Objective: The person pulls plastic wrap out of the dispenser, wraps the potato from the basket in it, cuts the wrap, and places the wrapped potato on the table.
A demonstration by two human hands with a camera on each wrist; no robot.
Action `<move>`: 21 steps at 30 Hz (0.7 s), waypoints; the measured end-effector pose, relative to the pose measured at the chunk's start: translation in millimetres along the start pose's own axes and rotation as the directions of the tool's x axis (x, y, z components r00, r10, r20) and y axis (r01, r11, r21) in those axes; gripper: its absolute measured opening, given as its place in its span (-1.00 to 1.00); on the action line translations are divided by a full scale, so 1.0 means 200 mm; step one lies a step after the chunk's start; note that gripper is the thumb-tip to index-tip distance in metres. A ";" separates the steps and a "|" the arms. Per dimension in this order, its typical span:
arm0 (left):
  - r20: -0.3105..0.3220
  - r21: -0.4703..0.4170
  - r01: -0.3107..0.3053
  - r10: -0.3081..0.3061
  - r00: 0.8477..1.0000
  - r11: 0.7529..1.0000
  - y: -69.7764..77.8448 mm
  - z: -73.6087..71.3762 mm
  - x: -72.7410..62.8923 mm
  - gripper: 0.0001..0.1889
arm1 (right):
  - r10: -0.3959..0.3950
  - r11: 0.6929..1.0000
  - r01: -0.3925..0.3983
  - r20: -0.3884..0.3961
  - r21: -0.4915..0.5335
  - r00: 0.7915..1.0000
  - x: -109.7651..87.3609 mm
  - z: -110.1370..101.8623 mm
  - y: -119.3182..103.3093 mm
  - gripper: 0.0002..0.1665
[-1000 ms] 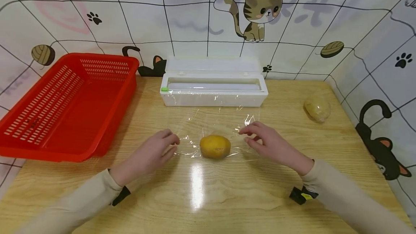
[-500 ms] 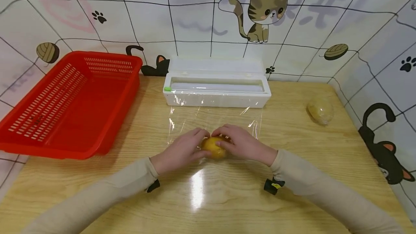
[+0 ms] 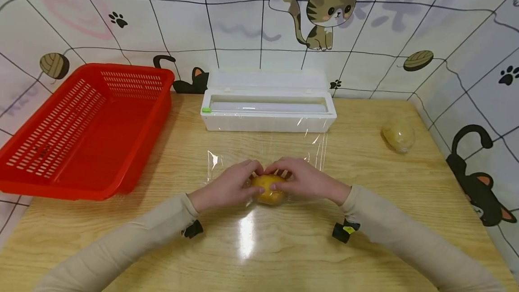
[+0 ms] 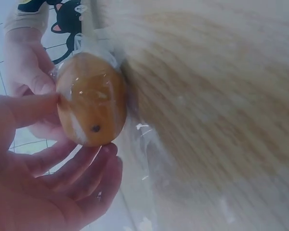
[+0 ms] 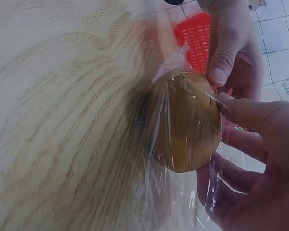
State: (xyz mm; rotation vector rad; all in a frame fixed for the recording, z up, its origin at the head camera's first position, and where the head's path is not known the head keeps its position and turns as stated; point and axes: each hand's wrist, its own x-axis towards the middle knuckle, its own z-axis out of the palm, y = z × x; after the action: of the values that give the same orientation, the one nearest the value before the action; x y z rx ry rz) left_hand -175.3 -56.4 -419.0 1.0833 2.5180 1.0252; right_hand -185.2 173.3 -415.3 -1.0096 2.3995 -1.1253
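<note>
An oval yellow fruit (image 3: 267, 189) lies on clear plastic wrap (image 3: 215, 160) in the middle of the table. My left hand (image 3: 229, 185) holds its left side, thumb in front and fingers behind. From the right, my right hand (image 3: 306, 178) grips it the same way, and the fingertips of both hands nearly meet over the top. In the left wrist view the fruit (image 4: 92, 100) has a dark spot at its end and shiny film across its skin. Film also stretches over the fruit (image 5: 185, 120) in the right wrist view, with a gathered tuft at its far end.
Behind the hands stands a white wrap dispenser (image 3: 267, 123), lid raised and roll showing, with the film running out of its front. A red plastic basket (image 3: 142, 166) sits at the left. One film-wrapped yellowish fruit (image 3: 398, 135) lies at the back right, near the patterned wall.
Both hands have come inward from either side of the fruit and taken hold of it. The film's front part now covers the fruit, which sits slightly nearer to me.
</note>
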 end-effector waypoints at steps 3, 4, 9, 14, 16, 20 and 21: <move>0.020 -0.015 -0.001 0.002 1.000 1.000 0.00 -0.01 0.00 -0.68 | 0.001 1.000 -0.001 0.004 0.031 1.000 0.00 0.00 0.01 -0.66; 0.028 -0.020 0.001 -0.001 1.000 1.000 0.00 -0.01 0.00 -0.68 | 0.006 0.999 -0.006 0.004 0.038 1.000 0.00 -0.01 0.02 -0.68; 0.066 -0.047 -0.002 0.005 0.998 0.999 -0.01 -0.02 0.00 -0.66 | -0.072 0.997 0.069 -0.087 -0.035 0.994 -0.03 -0.02 -0.01 -0.82; 0.126 -0.126 0.053 -0.037 0.991 0.991 -0.05 -0.03 0.03 -0.69 | -0.372 0.885 0.312 -0.123 -0.345 0.920 -0.12 0.01 -0.08 -0.88; 0.156 -0.173 0.105 -0.078 0.985 0.979 -0.06 -0.04 0.05 -0.69 | -0.430 0.819 0.344 -0.093 -0.460 0.898 -0.15 0.03 -0.09 -0.79; 0.208 -0.233 0.193 -0.145 0.967 0.953 -0.07 -0.05 0.08 -0.70 | -0.373 0.795 0.262 -0.102 -0.547 0.922 -0.19 0.08 -0.10 -0.61; 0.214 -0.237 0.206 -0.156 0.964 0.949 -0.08 -0.05 0.09 -0.71 | -0.349 0.800 0.234 -0.111 -0.553 0.930 -0.20 0.08 -0.10 -0.58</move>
State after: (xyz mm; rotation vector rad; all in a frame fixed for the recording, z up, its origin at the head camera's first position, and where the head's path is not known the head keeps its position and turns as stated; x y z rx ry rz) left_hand -201.3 -56.3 -420.0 0.8166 2.2083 1.0999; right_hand -139.5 183.1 -411.1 -1.5544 2.8847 -0.6692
